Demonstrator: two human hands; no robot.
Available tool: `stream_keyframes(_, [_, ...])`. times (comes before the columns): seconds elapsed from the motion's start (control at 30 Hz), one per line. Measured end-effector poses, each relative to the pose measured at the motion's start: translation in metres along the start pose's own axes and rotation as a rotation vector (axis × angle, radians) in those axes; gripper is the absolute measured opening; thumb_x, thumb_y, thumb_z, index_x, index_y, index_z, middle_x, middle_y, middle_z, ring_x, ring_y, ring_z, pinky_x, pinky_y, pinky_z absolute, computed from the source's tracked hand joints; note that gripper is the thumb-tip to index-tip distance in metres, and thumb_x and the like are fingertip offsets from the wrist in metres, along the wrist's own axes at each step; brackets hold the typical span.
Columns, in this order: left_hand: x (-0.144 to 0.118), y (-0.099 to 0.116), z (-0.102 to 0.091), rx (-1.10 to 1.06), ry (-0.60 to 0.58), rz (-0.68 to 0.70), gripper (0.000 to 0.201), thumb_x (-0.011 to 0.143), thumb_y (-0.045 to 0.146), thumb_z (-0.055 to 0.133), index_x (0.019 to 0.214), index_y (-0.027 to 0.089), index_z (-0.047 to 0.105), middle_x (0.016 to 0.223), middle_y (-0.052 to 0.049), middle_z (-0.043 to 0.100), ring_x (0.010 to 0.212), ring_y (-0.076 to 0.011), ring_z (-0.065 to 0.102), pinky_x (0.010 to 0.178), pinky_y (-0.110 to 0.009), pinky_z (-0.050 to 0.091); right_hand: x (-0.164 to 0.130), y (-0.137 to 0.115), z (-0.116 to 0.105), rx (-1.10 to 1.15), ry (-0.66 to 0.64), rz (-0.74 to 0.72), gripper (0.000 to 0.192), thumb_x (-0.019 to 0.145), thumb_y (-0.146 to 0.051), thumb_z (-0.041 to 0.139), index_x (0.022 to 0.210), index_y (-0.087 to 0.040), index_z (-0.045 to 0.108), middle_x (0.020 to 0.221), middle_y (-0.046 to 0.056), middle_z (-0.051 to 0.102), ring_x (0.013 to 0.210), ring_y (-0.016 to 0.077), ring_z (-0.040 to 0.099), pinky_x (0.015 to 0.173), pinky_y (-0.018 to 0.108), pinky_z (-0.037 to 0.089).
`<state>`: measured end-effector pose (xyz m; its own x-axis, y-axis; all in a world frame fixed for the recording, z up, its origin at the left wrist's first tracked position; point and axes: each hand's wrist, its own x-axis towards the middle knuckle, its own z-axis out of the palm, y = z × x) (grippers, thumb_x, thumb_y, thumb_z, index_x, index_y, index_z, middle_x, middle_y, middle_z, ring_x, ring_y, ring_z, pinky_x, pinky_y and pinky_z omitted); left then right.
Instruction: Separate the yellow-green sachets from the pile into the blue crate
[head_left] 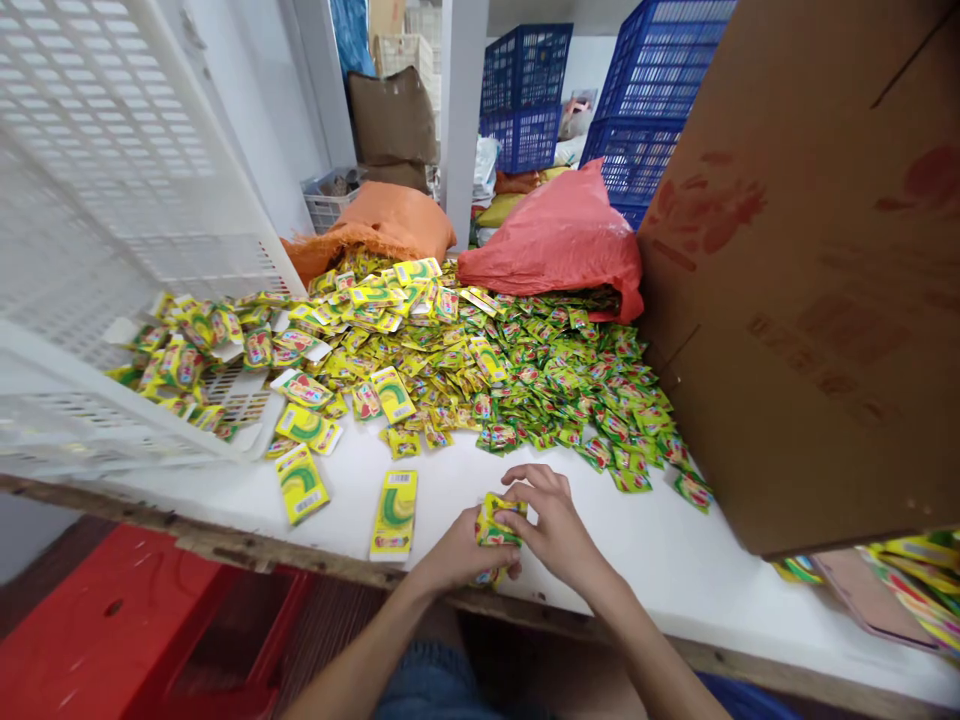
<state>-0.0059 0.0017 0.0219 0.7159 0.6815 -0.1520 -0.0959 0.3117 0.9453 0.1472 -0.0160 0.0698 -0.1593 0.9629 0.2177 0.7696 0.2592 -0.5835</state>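
Observation:
Close to the table's front edge, my left hand [457,555] is wrapped round small yellow-green candy packets [495,520]. My right hand [551,515] grips the same packets from above and the right, fingers curled over them. How many packets are between the hands is hidden by the fingers. To the left lies a flat yellow box [394,515] with a green banana-shaped print, and another such box [300,485] rests farther left. Beyond my hands spreads a big heap of green and yellow packets [570,370], with more yellow boxes scattered over its left side.
A white plastic crate [262,430] lies on its side at left, holding filled packs. An orange sack [401,215] and a red sack [555,235] stand behind the heap. A large cardboard box [810,400] blocks the right. A red stool [97,620] is below left.

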Motion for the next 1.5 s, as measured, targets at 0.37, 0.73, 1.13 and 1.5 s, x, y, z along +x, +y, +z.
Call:
stream_keyframes(0.37, [0.0,-0.003,-0.003,0.075,0.242,0.087,0.034,0.064,0.03,0.071,0.09,0.012,0.058,0.079,-0.003,0.064,0.076,-0.0177,0.057,0.068,-0.026,0.044,-0.023,0.01,0.022,0.159,-0.039,0.058,0.029,0.089,-0.035,0.039,0.085,-0.025,0.066,0.118,0.004,0.054,0.114,0.0238,0.04,0.093,0.043,0.032])
stream_keyframes(0.73, [-0.015,-0.006,-0.005,0.139,0.387,0.166,0.047,0.073,0.025,0.062,0.113,0.02,0.039,0.084,-0.002,0.061,0.077,-0.0162,0.059,0.072,-0.026,0.044,-0.041,0.016,0.059,0.574,0.199,0.26,0.026,0.083,-0.036,0.052,0.103,-0.021,0.059,0.102,0.007,0.063,0.095,0.0215,0.058,0.086,0.036,0.045])
stream_keyframes(1.13, [-0.021,0.013,-0.018,0.273,0.391,0.267,0.022,0.076,0.024,0.058,0.097,0.019,0.06,0.092,-0.005,0.064,0.087,-0.019,0.059,0.079,-0.028,0.044,-0.027,0.005,0.055,0.561,0.264,0.194,0.03,0.084,-0.031,0.051,0.112,-0.023,0.056,0.084,0.003,0.063,0.079,0.0169,0.059,0.073,0.029,0.048])
stream_keyframes(1.5, [-0.03,0.014,-0.01,0.352,0.462,0.323,0.014,0.079,0.023,0.055,0.084,0.016,0.066,0.093,-0.008,0.068,0.092,-0.0204,0.06,0.086,-0.032,0.044,-0.033,-0.01,0.054,0.566,0.251,0.146,0.016,0.083,-0.029,0.053,0.088,-0.021,0.066,0.091,0.006,0.066,0.088,0.0191,0.06,0.08,0.031,0.047])
